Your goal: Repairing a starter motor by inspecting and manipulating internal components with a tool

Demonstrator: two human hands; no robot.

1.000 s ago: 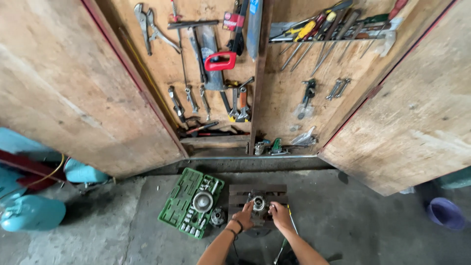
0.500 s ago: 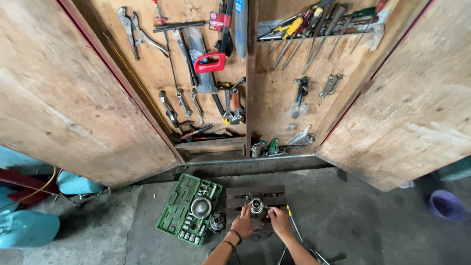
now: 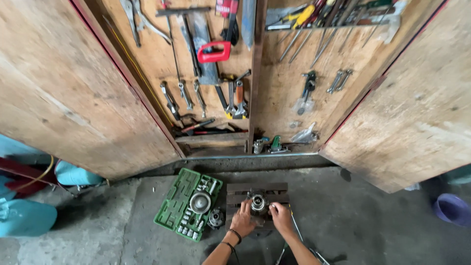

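Concrete floor (image 3: pixel 373 225) is shown in front of an open wooden tool cabinet (image 3: pixel 255 83), its two doors swung wide and its back panels hung with a red-handled saw (image 3: pixel 214 51), wrenches, pliers and screwdrivers. A dark slatted wooden block (image 3: pixel 255 191) lies on the floor, and a round metal gear assembly (image 3: pixel 258 202) is seated on its middle. The left hand (image 3: pixel 242 221) is laid against the left side of the assembly and the right hand (image 3: pixel 282 216) against its right side, the fingers of both being curled about it; how firmly it is gripped cannot be told at this size. An open green socket case (image 3: pixel 174 206) is placed just beside the block on the left, with a large toothed gear wheel (image 3: pixel 199 202) resting on it and a smaller metal part (image 3: pixel 215 218) at its near corner. Blue gas cylinders (image 3: pixel 24 216) are seen at far left and a purple bucket (image 3: pixel 451 208) at far right. For such handling, the assembly is best kept square on the block, supported evenly from both sides, with fingers held away from the teeth and loose parts kept within the case.
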